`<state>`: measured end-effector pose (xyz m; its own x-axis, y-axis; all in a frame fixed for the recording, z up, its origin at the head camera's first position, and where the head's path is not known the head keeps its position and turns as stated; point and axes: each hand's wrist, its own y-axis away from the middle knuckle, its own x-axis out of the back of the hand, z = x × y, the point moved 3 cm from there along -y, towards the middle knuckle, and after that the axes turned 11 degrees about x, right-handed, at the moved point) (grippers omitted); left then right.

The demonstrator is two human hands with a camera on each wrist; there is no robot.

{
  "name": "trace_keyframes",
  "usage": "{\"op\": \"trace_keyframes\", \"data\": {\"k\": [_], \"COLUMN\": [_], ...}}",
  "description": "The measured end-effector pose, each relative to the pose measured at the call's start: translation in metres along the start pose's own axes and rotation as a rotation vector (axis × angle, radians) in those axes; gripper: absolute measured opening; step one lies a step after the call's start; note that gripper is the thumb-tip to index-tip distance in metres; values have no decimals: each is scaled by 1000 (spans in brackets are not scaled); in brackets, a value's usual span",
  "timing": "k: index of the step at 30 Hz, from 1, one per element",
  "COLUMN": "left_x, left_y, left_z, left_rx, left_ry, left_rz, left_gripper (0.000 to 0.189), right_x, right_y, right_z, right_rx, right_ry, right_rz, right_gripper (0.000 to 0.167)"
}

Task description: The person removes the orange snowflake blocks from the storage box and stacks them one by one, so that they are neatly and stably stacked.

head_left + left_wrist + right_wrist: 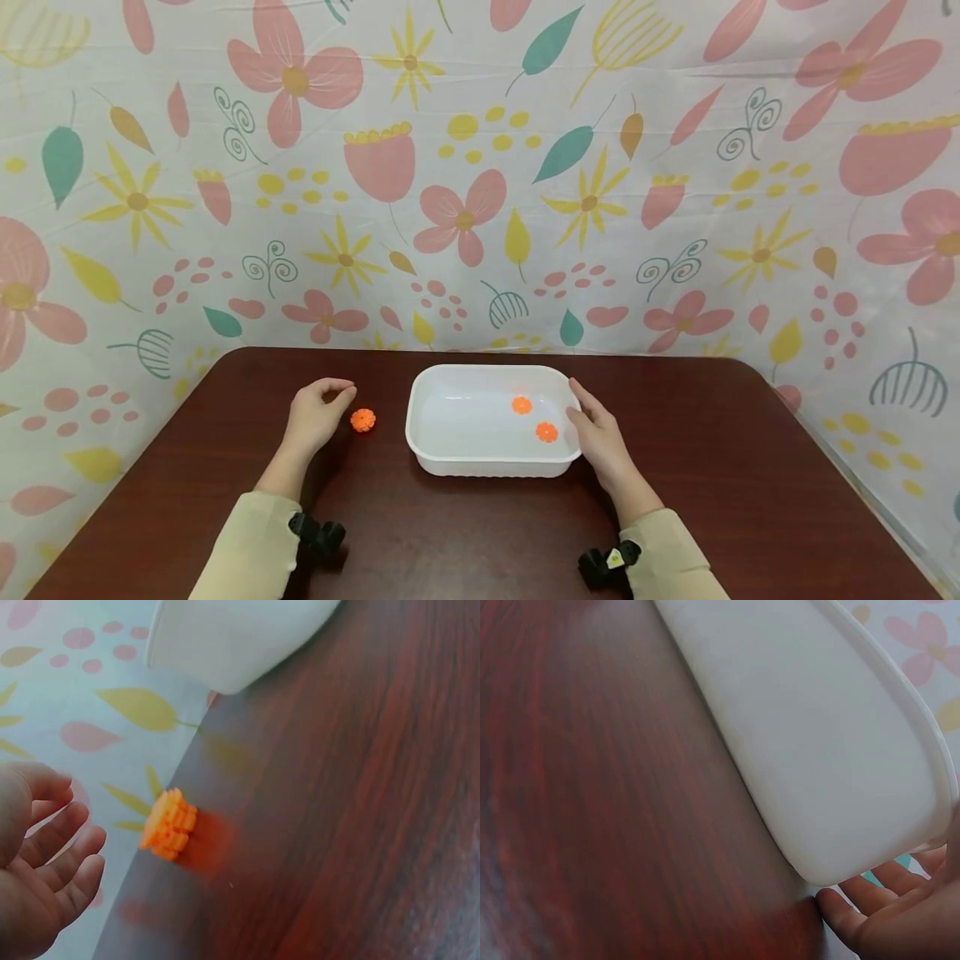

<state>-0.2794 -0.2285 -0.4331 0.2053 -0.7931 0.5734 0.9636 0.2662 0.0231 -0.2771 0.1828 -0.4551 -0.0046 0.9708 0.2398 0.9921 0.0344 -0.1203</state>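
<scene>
A white rectangular plastic basin stands on the table, with two orange flower-shaped slices lying apart on its floor. My right hand holds the basin's right end, thumb over the rim and fingers along the outer wall. To the left of the basin, a small stack of orange flower-shaped slices rests on the table. Just beside that stack is my left hand; its fingers are loosely bent, thumb and forefinger close together in the head view, and nothing shows between them.
The dark brown wooden table has rounded far corners. Directly behind its far edge hangs a white cloth printed with flowers and leaves. Each wrist carries a small black camera near the sleeve cuff.
</scene>
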Motion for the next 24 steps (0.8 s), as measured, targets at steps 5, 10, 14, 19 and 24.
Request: {"op": "trace_keyframes", "data": {"k": [5,10,14,19,24], "left_x": [-2,-7,-13,-21,-31], "left_y": [3,7,10,13,18], "left_z": [14,27,35,45,57], "left_rx": [-32,-78,-98,-107,-131], "left_ry": [9,22,29,57,79], "left_rz": [3,22,10,-19,-42], "left_gripper": [34,27,27,24,21], "right_x": [0,0,-1,0,0], "right_y": [0,1,1,0,-1], "right_z": [-1,-2,-1,2,3], "right_rx": [14,27,23,21,23], "right_ry": [4,10,9,15,18], "right_rz": [-4,-5,-4,0,-2], "right_gripper": [51,51,51,52,51]}}
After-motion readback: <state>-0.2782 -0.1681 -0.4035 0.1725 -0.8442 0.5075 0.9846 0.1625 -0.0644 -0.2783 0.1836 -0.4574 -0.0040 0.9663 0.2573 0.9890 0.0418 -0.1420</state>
